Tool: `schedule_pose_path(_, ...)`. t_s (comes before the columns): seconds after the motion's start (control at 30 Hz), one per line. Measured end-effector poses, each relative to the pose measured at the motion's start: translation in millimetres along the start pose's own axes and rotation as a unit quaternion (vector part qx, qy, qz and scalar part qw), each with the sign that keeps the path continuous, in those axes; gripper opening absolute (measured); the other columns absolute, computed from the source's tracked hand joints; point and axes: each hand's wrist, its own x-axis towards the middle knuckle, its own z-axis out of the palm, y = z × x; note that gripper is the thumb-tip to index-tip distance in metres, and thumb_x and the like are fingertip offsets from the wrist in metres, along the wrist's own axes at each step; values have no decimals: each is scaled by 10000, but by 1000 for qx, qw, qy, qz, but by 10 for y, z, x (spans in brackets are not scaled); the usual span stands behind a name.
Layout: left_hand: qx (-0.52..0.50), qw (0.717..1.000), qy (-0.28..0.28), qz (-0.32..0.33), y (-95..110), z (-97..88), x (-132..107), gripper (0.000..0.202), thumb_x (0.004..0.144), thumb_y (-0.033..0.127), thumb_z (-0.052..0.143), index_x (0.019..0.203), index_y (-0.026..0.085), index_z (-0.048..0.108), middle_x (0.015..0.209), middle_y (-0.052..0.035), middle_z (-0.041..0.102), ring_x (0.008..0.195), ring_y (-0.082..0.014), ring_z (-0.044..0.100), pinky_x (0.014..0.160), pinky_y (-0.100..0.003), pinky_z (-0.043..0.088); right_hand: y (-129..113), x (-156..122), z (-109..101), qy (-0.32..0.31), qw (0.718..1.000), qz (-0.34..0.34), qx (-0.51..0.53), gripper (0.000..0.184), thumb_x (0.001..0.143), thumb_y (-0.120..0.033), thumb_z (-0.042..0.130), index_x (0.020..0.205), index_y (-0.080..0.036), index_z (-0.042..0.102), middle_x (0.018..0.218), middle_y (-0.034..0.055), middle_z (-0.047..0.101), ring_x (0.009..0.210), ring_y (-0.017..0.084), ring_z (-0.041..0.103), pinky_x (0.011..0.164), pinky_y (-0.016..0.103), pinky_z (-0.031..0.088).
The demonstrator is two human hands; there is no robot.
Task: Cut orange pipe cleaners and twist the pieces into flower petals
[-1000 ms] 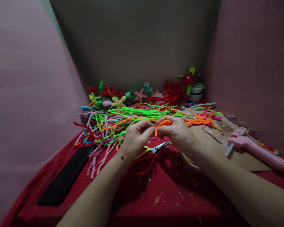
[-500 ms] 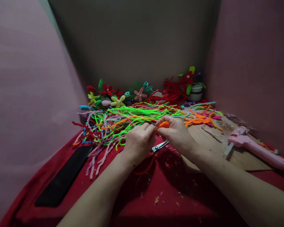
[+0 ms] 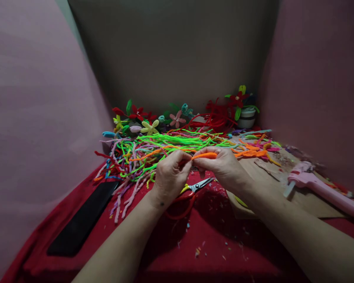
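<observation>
An orange pipe cleaner (image 3: 205, 156), looking folded into a petal-like loop, is pinched in my right hand (image 3: 224, 165), pointing left. My left hand (image 3: 171, 173) is closed at its left tip, thumb and forefinger pressed together there. The two hands nearly meet. Below them, scissors (image 3: 191, 192) with red and yellow handles lie on the red cloth (image 3: 206, 243), their handles partly behind my left wrist. Just beyond my hands spreads a heap of loose pipe cleaners (image 3: 177, 139), mostly bright green, with orange and pink ones among them.
On the right, a pink glue gun (image 3: 321, 186) rests on a cardboard sheet (image 3: 262, 177) near orange pipe-cleaner pieces (image 3: 252, 150). A flat black object (image 3: 82, 220) lies at left. Pipe-cleaner flowers (image 3: 150, 127) and a small white pot (image 3: 246, 117) stand at the back. Small scraps dot the cloth.
My left hand has turned, showing its thumb and forefinger at the orange tip. The orange loop now lies flatter and shows more fully. More of the scissors is visible.
</observation>
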Motion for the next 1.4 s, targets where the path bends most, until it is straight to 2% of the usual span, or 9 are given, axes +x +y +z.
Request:
schedule_pose_path(0.13,-62,996,-21,-55,34,-32,18,61,757,203,548,765,160,590,705,-5,619,618,-98,561,608,-196,434,-4,2,4,13,1000,-13,-21,67,681,-171,574,710,-132,620,556,-7,565,481,92,502,477,220,392)
schedule_pose_path(0.37,-96,993,-19,-73,72,-77,45,101,750,241,572,738,148,609,657,5,592,577,-83,514,561,-180,419,-15,-29,28,44,994,-52,-89,79,691,-160,574,745,-138,627,602,-7,590,520,92,515,518,219,420)
schedule_pose_path(0.5,-147,984,-30,-98,52,-66,43,100,757,246,558,739,151,582,648,11,572,570,-81,504,536,-176,413,-3,-39,34,52,992,-69,-95,80,696,-184,594,762,-146,615,645,0,602,556,99,531,540,226,433)
schedule_pose_path(0.63,-154,982,-41,-101,39,-58,37,71,753,218,550,745,151,572,677,4,580,602,-88,524,565,-184,429,15,-44,29,42,993,-70,-87,94,709,-224,598,766,-149,600,666,8,612,568,106,547,545,232,442)
schedule_pose_path(0.8,-136,986,-38,-90,9,-43,16,52,752,210,543,760,160,553,696,1,580,628,-94,533,593,-194,440,10,-43,39,35,997,-45,-58,79,707,-188,577,770,-147,601,622,0,605,546,108,556,537,236,446)
schedule_pose_path(1.03,-111,990,-35,-76,60,-54,29,28,747,188,537,735,163,543,688,5,559,629,-95,537,599,-194,442,36,-31,36,2,998,-27,54,50,696,-152,561,738,-151,589,573,-21,582,506,96,549,534,235,446)
schedule_pose_path(1.2,-172,980,-52,-89,81,-64,31,58,770,215,537,764,161,555,704,-1,590,630,-97,561,612,-203,454,69,-18,20,-3,995,-16,98,40,694,-174,595,717,-146,576,577,-21,571,502,92,535,531,236,433)
schedule_pose_path(1.4,-183,976,-62,-102,97,-85,51,58,768,200,536,750,156,570,691,-9,603,629,-105,553,597,-211,446,75,-22,35,-12,993,-9,116,44,705,-175,595,725,-150,564,575,-22,568,513,95,536,542,245,431)
